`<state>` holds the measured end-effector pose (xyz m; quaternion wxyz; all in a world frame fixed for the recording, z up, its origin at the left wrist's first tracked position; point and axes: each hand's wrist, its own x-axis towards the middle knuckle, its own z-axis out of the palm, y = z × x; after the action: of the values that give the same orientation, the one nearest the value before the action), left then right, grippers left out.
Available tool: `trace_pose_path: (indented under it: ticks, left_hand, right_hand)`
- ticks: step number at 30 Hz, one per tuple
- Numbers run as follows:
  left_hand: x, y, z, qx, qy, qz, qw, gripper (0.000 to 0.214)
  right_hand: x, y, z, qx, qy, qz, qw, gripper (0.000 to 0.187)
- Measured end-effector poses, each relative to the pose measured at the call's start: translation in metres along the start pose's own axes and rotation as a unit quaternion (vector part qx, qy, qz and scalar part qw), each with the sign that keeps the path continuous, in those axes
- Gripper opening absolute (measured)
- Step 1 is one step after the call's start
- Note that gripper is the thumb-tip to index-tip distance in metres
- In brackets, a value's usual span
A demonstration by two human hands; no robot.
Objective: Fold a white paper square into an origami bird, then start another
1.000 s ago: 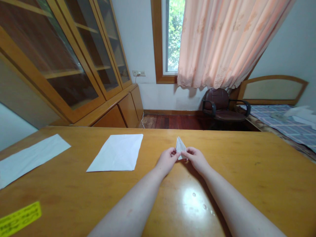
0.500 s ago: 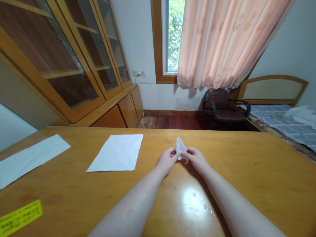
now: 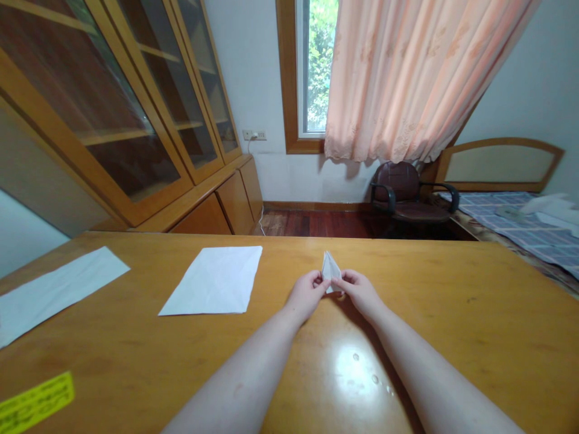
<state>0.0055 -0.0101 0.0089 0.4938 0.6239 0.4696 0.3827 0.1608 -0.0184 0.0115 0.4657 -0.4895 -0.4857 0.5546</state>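
A small folded white paper piece stands pointed upward over the middle of the wooden table. My left hand pinches its lower left edge with closed fingers. My right hand pinches its lower right edge the same way. Both forearms reach in from the bottom of the view and meet at the paper.
A flat white sheet lies left of my hands. A longer white sheet lies at the table's left edge, with a yellow label near the front left corner. Beyond the table are glass-door cabinets, an armchair, a curtain and a bed.
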Motion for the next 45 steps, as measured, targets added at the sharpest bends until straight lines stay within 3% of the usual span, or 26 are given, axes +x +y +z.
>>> trace_pose_path:
  ticks: [16,27,36,45]
  left_hand:
    - [0.002,-0.006,0.0,0.009,0.006,0.007,1.0,0.022]
    - [0.001,-0.003,0.0,-0.015,0.008,0.007,1.0,0.018]
    - [0.006,-0.016,0.002,-0.058,0.006,0.013,0.998,0.023]
    - [0.004,-0.008,-0.001,-0.052,0.011,0.006,0.999,0.023]
  right_hand:
    - [0.002,0.002,0.0,-0.035,0.018,-0.021,0.999,0.042]
    - [0.004,0.008,-0.003,-0.093,0.011,-0.023,0.995,0.036]
    - [-0.001,-0.001,0.0,-0.057,-0.003,-0.006,0.998,0.034]
    - [-0.001,0.001,0.0,-0.062,-0.01,-0.009,0.998,0.033]
